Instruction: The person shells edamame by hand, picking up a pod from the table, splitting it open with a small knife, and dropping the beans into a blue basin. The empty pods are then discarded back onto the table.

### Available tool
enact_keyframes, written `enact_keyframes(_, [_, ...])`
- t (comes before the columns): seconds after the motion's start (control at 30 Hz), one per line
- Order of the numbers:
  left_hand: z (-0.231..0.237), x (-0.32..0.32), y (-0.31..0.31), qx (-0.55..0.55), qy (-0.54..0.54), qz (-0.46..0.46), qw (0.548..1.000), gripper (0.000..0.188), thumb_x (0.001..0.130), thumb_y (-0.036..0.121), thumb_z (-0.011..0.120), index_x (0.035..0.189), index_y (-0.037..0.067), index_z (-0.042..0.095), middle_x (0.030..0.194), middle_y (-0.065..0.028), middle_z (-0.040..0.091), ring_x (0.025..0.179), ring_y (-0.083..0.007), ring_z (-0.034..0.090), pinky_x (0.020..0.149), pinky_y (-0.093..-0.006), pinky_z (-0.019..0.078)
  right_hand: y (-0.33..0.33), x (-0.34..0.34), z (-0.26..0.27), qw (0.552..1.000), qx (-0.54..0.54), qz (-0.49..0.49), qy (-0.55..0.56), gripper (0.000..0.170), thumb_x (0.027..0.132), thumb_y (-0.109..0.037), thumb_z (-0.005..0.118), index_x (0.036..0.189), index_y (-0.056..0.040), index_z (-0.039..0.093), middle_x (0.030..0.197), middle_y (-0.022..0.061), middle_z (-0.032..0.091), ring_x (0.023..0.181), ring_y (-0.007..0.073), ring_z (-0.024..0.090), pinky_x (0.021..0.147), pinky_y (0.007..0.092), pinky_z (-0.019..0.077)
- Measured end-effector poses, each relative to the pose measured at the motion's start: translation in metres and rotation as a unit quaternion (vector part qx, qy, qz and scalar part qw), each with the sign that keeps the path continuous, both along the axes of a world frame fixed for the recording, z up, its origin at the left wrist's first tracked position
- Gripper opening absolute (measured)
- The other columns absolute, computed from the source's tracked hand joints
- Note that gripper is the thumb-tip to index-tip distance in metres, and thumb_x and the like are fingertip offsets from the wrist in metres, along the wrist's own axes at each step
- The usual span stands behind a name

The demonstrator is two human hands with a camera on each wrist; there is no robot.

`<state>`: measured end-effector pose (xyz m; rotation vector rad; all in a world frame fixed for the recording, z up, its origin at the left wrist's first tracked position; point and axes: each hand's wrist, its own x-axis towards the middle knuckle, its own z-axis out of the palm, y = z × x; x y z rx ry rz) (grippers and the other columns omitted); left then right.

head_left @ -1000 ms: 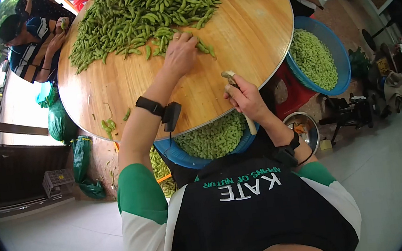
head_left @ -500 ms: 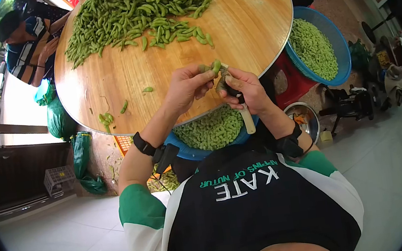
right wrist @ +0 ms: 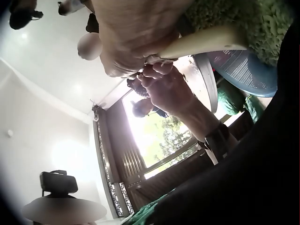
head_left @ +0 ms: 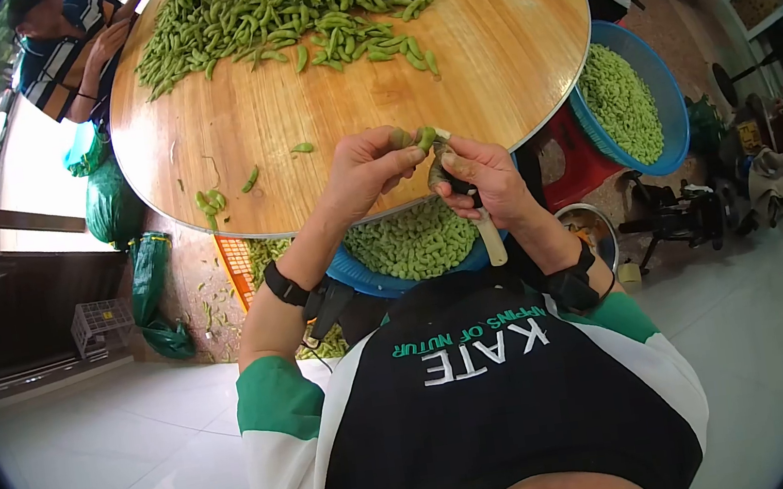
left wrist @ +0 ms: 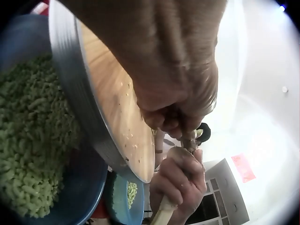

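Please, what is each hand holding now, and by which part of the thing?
The left hand pinches a green pod; by which part, I cannot tell. The right hand grips a tool by its pale handle.

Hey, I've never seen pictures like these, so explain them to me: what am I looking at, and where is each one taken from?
There's no machine here, just a person's bare hands. The wide round picture comes from a camera worn on the head, looking down. The other two come from cameras worn on each wrist, so they look tilted.

On the wooden table lies a big pile of green pods, with a few loose pods nearer the person. The left hand pinches a green pod. The right hand holds a tool with a pale handle. Below the near table edge, a blue tub holds pale green beans.
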<state>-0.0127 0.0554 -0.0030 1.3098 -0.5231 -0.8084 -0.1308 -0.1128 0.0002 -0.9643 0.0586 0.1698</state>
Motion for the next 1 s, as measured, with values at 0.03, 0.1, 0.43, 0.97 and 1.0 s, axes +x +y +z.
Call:
enact_keyframes(0.03, [0.000, -0.001, 0.001, -0.001, -0.011, 0.001, 1.000, 0.010, 0.085, 0.012, 0.067, 0.085, 0.001, 0.065, 0.066, 0.0002, 0.058, 0.052, -0.0024, 0.044, 0.044, -0.0177, 0.0298, 0.001, 0.000, 0.001, 1.000, -0.001, 0.001, 0.000, 0.041, 0.098, -0.020, 0.046, 0.135, -0.0037, 0.042, 0.076, 0.0051, 0.054, 0.049, 0.0056, 0.039, 0.040, 0.0166, 0.0332])
enact_keyframes(0.1, [-0.002, 0.001, 0.004, -0.009, -0.022, -0.005, 1.000, 0.011, 0.086, 0.012, 0.066, 0.086, 0.002, 0.064, 0.067, -0.0001, 0.058, 0.052, -0.0026, 0.044, 0.044, -0.0177, 0.0301, 0.002, 0.000, 0.003, 1.000, 0.016, -0.004, 0.009, 0.039, 0.098, -0.021, 0.048, 0.132, -0.0033, 0.045, 0.073, 0.0043, 0.053, 0.047, 0.0051, 0.037, 0.038, 0.0166, 0.0315])
enact_keyframes(0.43, [-0.002, -0.003, 0.000, -0.100, 0.294, -0.067, 0.948, 0.013, 0.089, 0.015, 0.063, 0.090, 0.002, 0.061, 0.073, -0.0031, 0.058, 0.054, -0.0060, 0.050, 0.044, -0.0216, 0.0369, -0.001, 0.003, -0.018, 0.968, 0.238, 0.078, -0.005, 0.034, 0.097, -0.021, 0.050, 0.127, -0.0054, 0.049, 0.077, 0.0054, 0.053, 0.048, 0.0058, 0.036, 0.038, 0.0165, 0.0323])
enact_keyframes(0.97, [0.014, -0.022, -0.007, -0.006, 0.113, 0.094, 0.989, 0.022, 0.091, 0.017, 0.058, 0.095, -0.004, 0.062, 0.061, -0.0046, 0.057, 0.051, -0.0096, 0.050, 0.046, -0.0295, 0.0415, 0.007, 0.001, -0.009, 0.980, 0.195, -0.019, 0.017, 0.028, 0.097, -0.019, 0.050, 0.123, -0.0076, 0.051, 0.081, 0.0061, 0.055, 0.051, 0.0054, 0.039, 0.039, 0.0165, 0.0338])
enact_keyframes(1.0, [0.013, -0.022, -0.007, -0.008, 0.112, 0.094, 0.989, 0.022, 0.091, 0.017, 0.058, 0.095, -0.004, 0.062, 0.061, -0.0046, 0.057, 0.051, -0.0096, 0.050, 0.046, -0.0295, 0.0415, 0.005, 0.000, -0.012, 0.989, 0.141, -0.041, 0.024, 0.026, 0.097, -0.017, 0.050, 0.120, -0.0063, 0.053, 0.082, 0.0066, 0.057, 0.052, 0.0054, 0.041, 0.039, 0.0175, 0.0343])
